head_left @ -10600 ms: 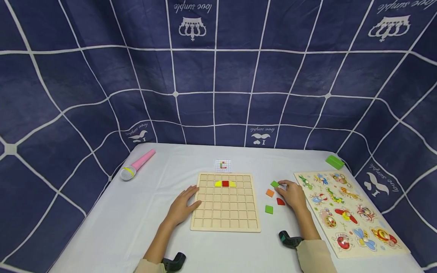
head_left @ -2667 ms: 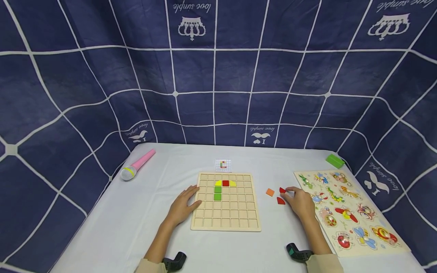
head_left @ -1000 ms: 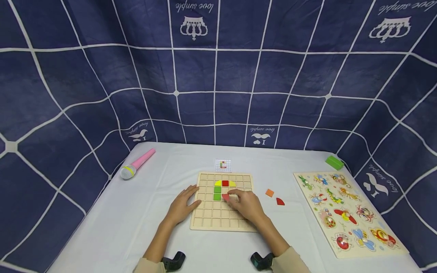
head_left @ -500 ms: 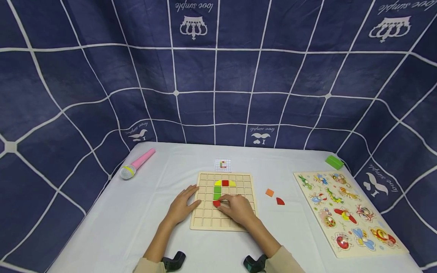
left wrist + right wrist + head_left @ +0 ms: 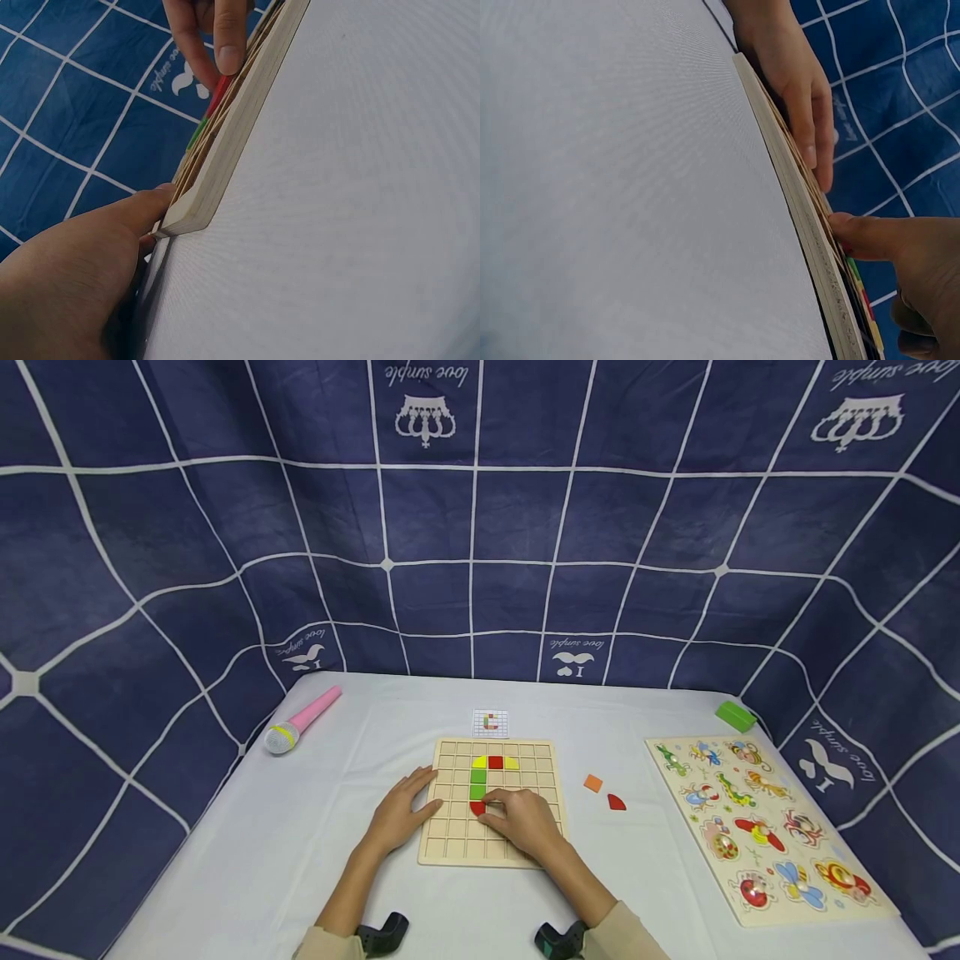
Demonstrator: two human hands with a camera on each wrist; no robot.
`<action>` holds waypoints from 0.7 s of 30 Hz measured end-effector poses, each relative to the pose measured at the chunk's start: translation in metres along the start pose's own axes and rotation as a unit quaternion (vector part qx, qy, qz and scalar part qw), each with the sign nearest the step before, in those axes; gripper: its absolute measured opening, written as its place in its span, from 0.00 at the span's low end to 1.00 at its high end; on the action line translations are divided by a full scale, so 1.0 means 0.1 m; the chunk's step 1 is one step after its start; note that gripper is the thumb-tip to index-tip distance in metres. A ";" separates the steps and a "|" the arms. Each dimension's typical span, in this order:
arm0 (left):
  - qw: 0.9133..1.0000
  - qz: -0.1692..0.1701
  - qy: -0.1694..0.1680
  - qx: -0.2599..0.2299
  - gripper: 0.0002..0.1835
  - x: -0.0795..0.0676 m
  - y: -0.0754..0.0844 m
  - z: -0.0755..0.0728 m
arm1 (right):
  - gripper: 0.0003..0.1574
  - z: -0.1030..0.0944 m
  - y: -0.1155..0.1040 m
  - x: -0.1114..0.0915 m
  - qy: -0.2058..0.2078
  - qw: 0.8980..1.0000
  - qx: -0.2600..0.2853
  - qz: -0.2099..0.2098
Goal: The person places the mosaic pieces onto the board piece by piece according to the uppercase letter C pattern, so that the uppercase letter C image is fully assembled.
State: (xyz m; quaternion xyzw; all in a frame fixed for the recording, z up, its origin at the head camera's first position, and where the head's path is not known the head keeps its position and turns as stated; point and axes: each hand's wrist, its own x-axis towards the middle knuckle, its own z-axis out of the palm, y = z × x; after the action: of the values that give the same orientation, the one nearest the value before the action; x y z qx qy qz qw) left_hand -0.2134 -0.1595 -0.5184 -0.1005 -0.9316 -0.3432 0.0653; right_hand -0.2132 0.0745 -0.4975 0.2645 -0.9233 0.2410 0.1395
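My right hand pinches a red quarter-circle tile at a cell of the wooden grid board. Directly above that tile, two green square tiles sit in a column. The top of the pattern has a red square tile between two yellow tiles with curved edges. With fingers extended, my left hand rests at the board's left edge. In the left wrist view, the red tile shows right under the right fingertips.
An orange square tile and another red quarter-circle tile lie right of the board. Behind it is a small pattern card. An insect puzzle board and a green block are at right, a pink toy microphone at left.
Two green tiles have gone from the right side into the board. My right hand then took a red quarter-circle tile and brought it left, below them. My left hand has stayed put.
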 end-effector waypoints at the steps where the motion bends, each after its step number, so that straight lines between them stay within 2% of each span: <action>1: 1.000 0.000 0.000 0.000 0.30 0.00 0.00 0.00 | 0.17 0.00 0.00 0.00 0.000 1.000 0.000 -0.001; 7: 1.000 0.005 0.002 0.003 0.30 0.00 -0.01 0.00 | 0.17 -0.06 0.04 -0.03 0.007 1.000 -0.003 0.001; 12: 1.000 0.008 0.004 0.003 0.30 0.00 -0.01 0.00 | 0.16 -0.16 0.14 -0.08 0.008 1.000 0.004 0.027; 17: 1.000 0.009 0.006 0.003 0.30 0.00 -0.01 0.00 | 0.16 -0.31 0.34 -0.15 0.010 0.998 0.001 0.066; 21: 1.000 0.010 0.007 0.007 0.30 0.00 -0.01 0.00 | 0.16 -0.44 0.56 -0.22 0.032 0.995 -0.006 0.092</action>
State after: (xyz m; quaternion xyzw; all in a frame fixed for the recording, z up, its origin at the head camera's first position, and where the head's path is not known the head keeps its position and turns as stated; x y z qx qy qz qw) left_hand -0.2139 -0.1603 -0.5195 -0.1074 -0.9323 -0.3369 0.0761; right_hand -0.2206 0.1479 -0.4897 0.1698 -0.9401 0.2557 0.1482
